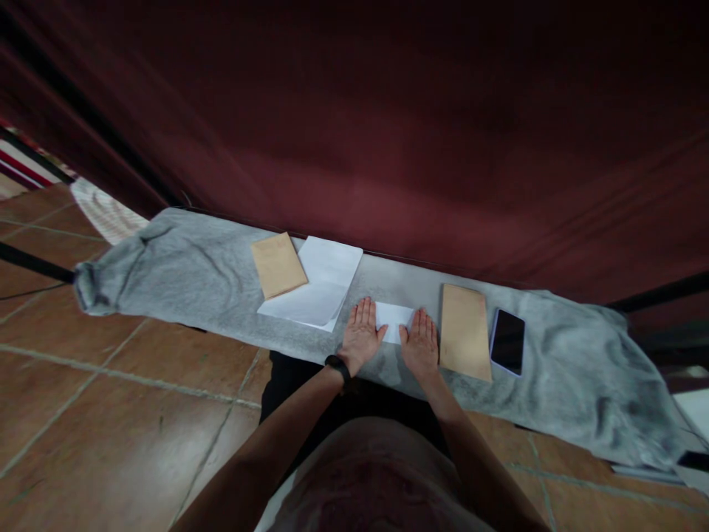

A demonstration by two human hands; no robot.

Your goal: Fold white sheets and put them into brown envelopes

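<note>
A small white folded paper lies on the grey cloth between my hands. My left hand rests flat over its left end, fingers stretched out, a dark band around the wrist. Flat on the right end is my right hand, its fingers also straight. Both thumbs point inward over the paper, and the palms hide its two ends. Left of my hands are larger white sheets, partly under a brown envelope. Another brown envelope lies just right of my right hand.
A phone with a dark screen lies beyond the right envelope. Grey cloth covers the long narrow surface, bunched at both ends. A dark red curtain hangs along the far edge. Tiled floor shows below.
</note>
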